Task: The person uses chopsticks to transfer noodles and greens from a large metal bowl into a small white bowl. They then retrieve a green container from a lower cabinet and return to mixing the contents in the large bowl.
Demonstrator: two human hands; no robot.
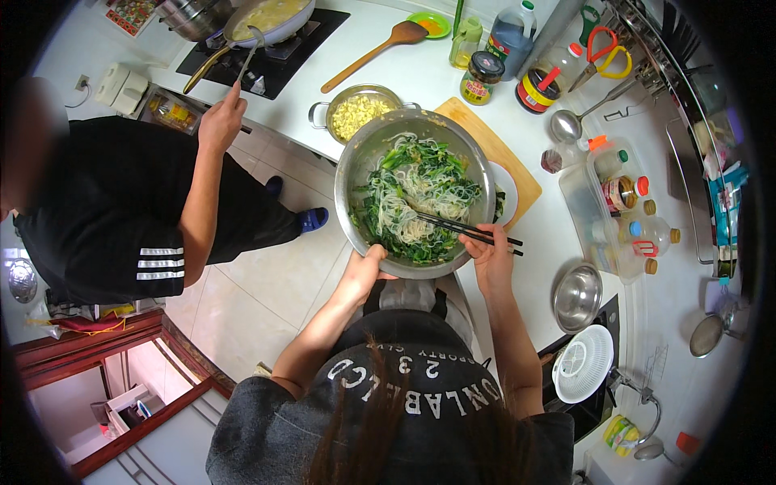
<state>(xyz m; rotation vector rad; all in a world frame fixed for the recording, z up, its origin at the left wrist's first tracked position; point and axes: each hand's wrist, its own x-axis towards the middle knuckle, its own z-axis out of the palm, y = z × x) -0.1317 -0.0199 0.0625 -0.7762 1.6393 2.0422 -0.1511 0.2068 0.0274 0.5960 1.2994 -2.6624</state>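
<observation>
A large stainless steel mixing bowl [347, 200] is in front of me, its left near rim gripped by my left hand [365, 271]. Inside lie pale thin noodles [394, 213] mixed with dark green leafy vegetables [424, 250]. My right hand [492, 259] holds a pair of black chopsticks [470, 229], whose tips reach into the noodles. Partly covered by the bowl, a wooden cutting board [526, 182] and a white plate [508, 193] with something dark green on it show at the right. Behind the bowl stands a two-handled steel pan [334, 119] of chopped yellow food [361, 115].
At the left another person [121, 200] holds a ladle [251, 51] over a frying pan [267, 21] on the gas hob [285, 63]. A wooden spatula [376, 57], sauce jars [481, 77] and bottles line the back. Rightward are a plastic bin [585, 209], small steel bowl [577, 297] and white colander [583, 364].
</observation>
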